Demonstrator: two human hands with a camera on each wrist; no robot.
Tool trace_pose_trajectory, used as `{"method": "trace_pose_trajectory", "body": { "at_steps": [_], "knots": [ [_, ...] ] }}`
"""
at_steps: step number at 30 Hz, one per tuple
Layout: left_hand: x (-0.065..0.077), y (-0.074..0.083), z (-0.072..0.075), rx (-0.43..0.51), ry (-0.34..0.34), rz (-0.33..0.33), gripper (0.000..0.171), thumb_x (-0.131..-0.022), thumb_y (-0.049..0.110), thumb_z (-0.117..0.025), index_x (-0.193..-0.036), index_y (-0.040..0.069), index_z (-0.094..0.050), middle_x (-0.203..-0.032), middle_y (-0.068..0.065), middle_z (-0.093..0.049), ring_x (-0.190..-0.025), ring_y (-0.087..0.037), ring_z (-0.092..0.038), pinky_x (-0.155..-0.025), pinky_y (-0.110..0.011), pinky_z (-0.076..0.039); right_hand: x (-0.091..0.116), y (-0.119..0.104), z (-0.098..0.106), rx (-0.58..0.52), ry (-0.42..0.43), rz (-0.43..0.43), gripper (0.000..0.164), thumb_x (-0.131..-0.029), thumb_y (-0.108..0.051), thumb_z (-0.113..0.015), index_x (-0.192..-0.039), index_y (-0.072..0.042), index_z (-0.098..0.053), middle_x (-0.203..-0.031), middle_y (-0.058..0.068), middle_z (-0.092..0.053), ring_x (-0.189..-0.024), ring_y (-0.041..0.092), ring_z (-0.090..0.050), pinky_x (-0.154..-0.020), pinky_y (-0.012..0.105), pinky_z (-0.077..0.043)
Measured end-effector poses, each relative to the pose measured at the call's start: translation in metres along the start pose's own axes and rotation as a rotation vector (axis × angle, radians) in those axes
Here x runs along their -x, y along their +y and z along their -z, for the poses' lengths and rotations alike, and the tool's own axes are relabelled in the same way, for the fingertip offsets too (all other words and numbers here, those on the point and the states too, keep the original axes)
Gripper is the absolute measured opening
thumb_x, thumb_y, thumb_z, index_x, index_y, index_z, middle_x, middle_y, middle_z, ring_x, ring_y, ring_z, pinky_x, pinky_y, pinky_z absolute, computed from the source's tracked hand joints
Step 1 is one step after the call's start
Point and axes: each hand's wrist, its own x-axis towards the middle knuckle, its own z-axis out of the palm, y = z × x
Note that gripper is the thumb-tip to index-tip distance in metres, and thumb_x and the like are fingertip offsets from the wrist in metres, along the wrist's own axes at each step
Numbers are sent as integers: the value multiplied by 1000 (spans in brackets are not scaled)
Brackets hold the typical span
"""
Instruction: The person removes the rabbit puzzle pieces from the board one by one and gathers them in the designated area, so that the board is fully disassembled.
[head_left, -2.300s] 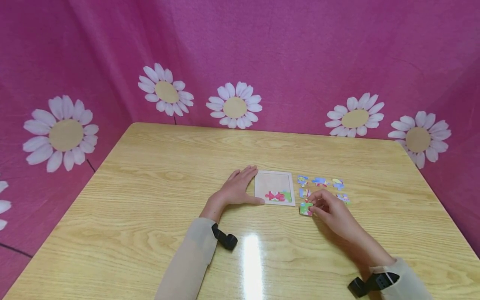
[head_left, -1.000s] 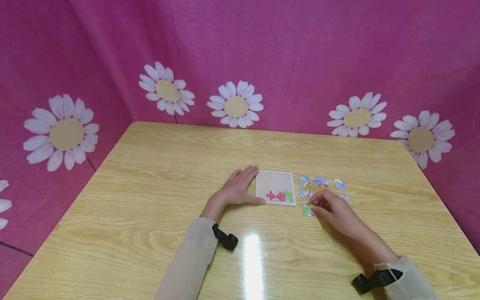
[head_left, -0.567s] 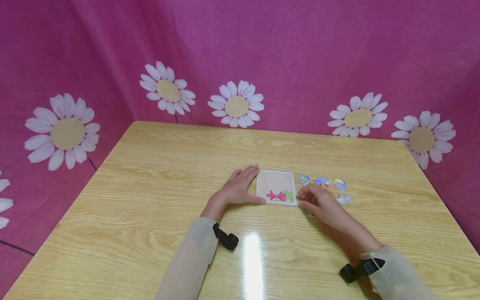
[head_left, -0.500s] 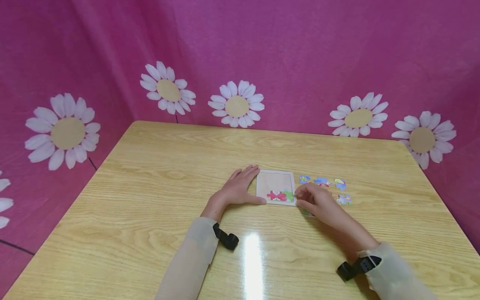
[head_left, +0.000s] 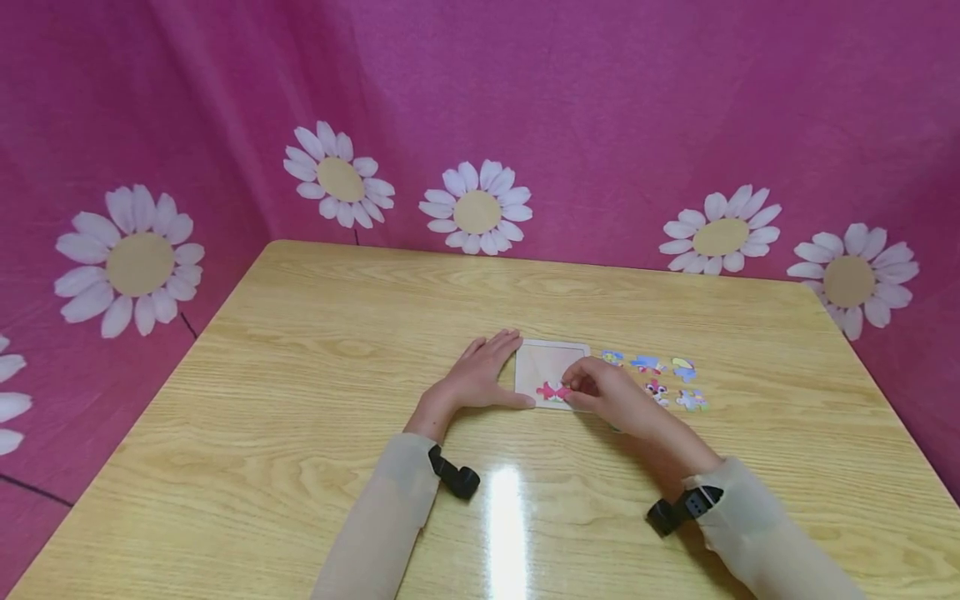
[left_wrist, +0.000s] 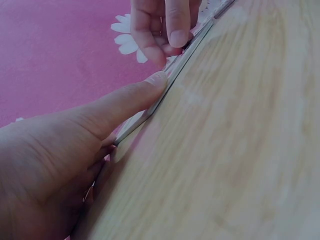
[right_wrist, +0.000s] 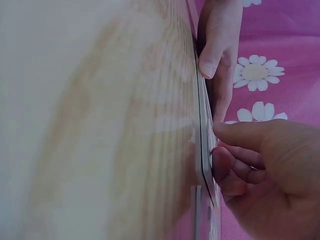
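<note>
In the head view a square puzzle tray (head_left: pixel 537 354) lies on the table, with red puzzle pieces (head_left: pixel 549 392) along its near side. My left hand (head_left: pixel 474 379) rests at the tray's left edge, fingers spread and straight; its thumb (left_wrist: pixel 145 87) touches the near rim in the left wrist view. Over the tray's near right part, my right hand (head_left: pixel 611 396) has curled fingers and pinches a puzzle piece, mostly hidden beneath the fingertips. The right wrist view shows the right thumb (right_wrist: pixel 240 132) and forefinger close to the tray's surface.
Right of the tray lie loose puzzle pieces: a blue one (head_left: pixel 647 364), one with a yellow patch (head_left: pixel 683 368), one with a red face (head_left: pixel 656 390) and a pale one (head_left: pixel 692 400). Another (head_left: pixel 612 357) lies nearest the tray. A pink flowered cloth (head_left: pixel 585 125) hangs behind the table.
My right hand has moved left from the loose pieces onto the near right part of the tray. The red-faced piece has come into view. My left hand has stayed at the tray's edge.
</note>
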Motion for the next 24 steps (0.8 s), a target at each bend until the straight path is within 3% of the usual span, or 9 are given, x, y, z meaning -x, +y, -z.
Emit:
{"method": "trace_pose_trajectory", "body": {
  "at_steps": [15, 24],
  "knots": [
    [0, 1, 0, -6, -3, 13, 104, -79, 59, -72, -157, 16, -20, -167, 2, -13, -155, -13, -5, -128, -37, -2, -11, 1, 4, 80, -129, 29, 11, -91, -4, -65, -101, 0, -63, -82, 5, -58, -74, 10, -47, -63, 21, -41],
    [1, 2, 1, -12, -5, 10, 104, -79, 59, -72, -157, 15, -20, -167, 1, -13, -155, -14, -5, -128, -37, -1, -9, -1, 3, 70, -111, 17, 13, -91, -2, -64, -103, 0, -58, -82, 5, -56, -74, 10, -46, -63, 19, -40]
  ]
}}
